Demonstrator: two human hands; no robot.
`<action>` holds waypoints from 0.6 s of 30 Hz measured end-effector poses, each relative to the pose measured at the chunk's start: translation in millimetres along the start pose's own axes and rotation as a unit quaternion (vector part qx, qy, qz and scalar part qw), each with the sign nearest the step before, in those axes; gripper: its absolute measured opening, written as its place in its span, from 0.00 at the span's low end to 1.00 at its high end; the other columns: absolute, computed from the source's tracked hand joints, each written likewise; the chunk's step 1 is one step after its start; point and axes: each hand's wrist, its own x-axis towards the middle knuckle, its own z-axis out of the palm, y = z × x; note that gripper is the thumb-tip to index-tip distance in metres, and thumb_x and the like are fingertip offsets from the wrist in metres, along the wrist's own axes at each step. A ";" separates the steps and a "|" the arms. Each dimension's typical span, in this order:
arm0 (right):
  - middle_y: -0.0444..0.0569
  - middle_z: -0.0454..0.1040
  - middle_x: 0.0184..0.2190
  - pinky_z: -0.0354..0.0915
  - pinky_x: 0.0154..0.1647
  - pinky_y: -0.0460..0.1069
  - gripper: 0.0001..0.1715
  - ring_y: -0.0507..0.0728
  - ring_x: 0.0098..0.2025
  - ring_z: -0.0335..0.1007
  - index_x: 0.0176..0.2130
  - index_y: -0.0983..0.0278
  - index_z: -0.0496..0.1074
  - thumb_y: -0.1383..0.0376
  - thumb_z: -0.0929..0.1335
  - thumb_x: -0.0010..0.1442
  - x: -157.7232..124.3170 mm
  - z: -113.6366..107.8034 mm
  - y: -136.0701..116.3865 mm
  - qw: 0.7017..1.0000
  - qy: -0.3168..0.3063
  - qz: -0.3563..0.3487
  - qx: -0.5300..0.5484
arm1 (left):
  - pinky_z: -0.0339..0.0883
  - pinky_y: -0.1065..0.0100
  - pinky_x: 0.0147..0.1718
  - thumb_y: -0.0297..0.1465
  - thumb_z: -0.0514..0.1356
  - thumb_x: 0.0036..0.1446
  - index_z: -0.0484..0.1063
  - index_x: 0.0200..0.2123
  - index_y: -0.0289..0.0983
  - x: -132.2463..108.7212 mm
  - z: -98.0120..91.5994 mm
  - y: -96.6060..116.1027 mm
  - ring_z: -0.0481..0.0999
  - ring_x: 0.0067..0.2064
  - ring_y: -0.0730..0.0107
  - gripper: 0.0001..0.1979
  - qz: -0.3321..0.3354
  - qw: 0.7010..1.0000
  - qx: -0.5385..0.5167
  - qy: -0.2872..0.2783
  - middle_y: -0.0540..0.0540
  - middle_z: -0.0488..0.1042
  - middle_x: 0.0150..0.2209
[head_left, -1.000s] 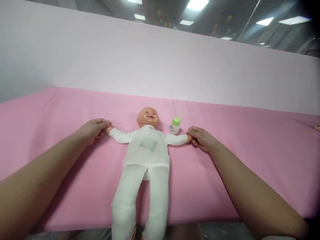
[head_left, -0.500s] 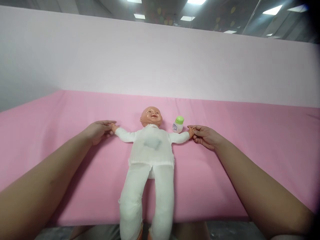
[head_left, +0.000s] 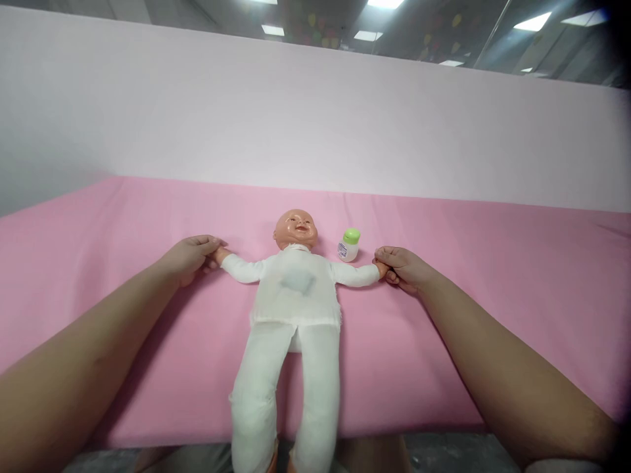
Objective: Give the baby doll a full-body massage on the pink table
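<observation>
A baby doll with a glossy, bald plastic head and a white cloth body [head_left: 296,309] lies face up on a pink-covered table [head_left: 419,374], head toward the far side; a greyish patch shows through the middle of its chest. Its white-sleeved arms spread out to either side, orange-tan hands bare; its legs lie slightly apart, reaching past the near edge.

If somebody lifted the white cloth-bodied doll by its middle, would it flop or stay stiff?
The doll would probably sag at the limbs: its white cloth legs look creased and soft. Its glossy tan head looks like hard plastic, so it may feel slick and might loll. The matte cloth seems easier to grip.
</observation>
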 end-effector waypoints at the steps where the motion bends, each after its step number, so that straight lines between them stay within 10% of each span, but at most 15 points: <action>1: 0.40 0.63 0.15 0.47 0.16 0.44 0.26 0.46 0.16 0.50 0.31 0.63 0.68 0.45 0.75 0.59 0.4 0.1 0.1 1.000 0.001 0.002 0.002 | 0.61 0.72 0.16 0.34 0.70 0.51 0.80 0.37 0.34 1.1 -0.7 -1.0 0.69 0.20 0.71 0.11 0.001 1.000 0.002 -0.002 0.43 0.76 0.25; 18: 0.50 0.77 0.36 0.72 0.30 0.43 0.23 0.48 0.29 0.72 0.53 0.64 0.75 0.66 0.77 0.58 0.4 -13.0 2.0 0.995 -0.028 0.019 0.089 | 0.73 0.72 0.24 0.28 0.74 0.47 0.80 0.50 0.33 9.4 -16.8 -7.9 0.75 0.27 0.72 0.24 -0.008 0.995 -0.049 -0.083 0.39 0.80 0.36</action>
